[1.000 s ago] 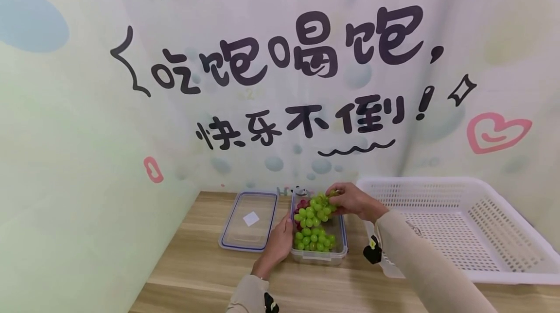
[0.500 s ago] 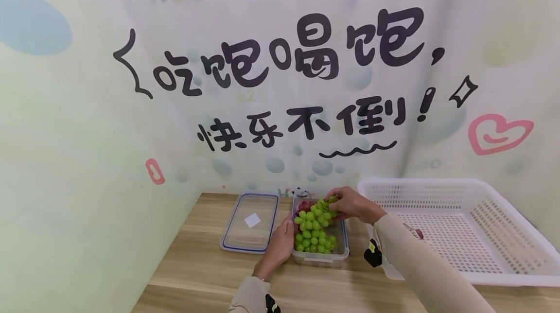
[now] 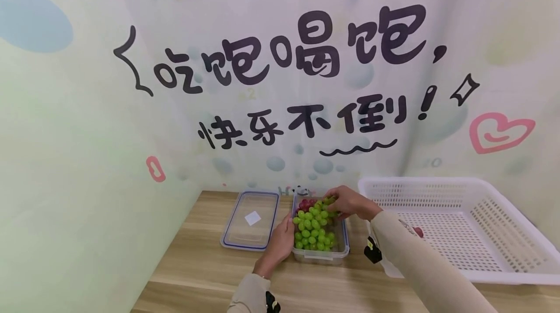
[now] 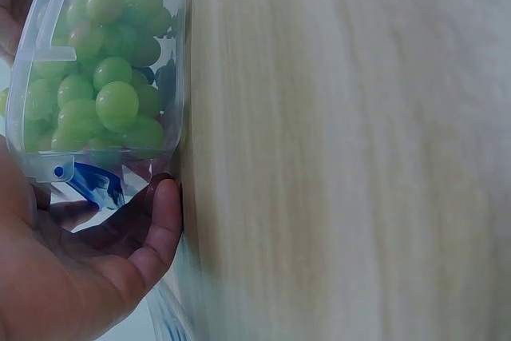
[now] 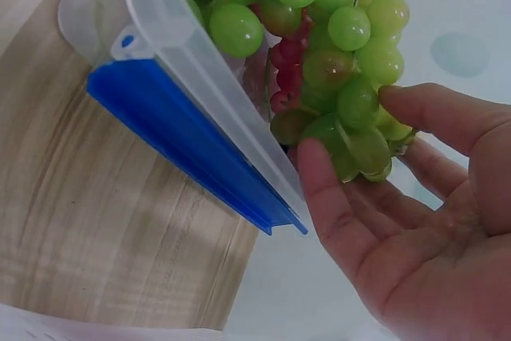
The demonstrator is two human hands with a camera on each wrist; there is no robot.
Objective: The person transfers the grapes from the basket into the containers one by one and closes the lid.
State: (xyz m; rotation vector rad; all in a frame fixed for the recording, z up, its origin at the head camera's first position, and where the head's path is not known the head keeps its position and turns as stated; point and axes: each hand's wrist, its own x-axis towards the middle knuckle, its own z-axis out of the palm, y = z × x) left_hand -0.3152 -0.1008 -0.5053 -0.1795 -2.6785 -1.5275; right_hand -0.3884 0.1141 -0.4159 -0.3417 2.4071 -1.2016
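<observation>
Head view: the white basket [image 3: 437,181] stands on my right, the clear container [image 3: 321,257] left of it, the blue-edged lid [image 3: 257,233] beyond. Inside the container lie green grapes [image 3: 313,228]; my right hand [image 3: 348,202] pinches their far end. My left hand [image 3: 281,240] touches the container's side; whether it clasps, I cannot tell. Red grapes [image 3: 306,203] show behind.

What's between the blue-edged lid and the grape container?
The left hand lies between the lid and the container, with a strip of wooden tabletop beyond it, seen in the head view.
</observation>
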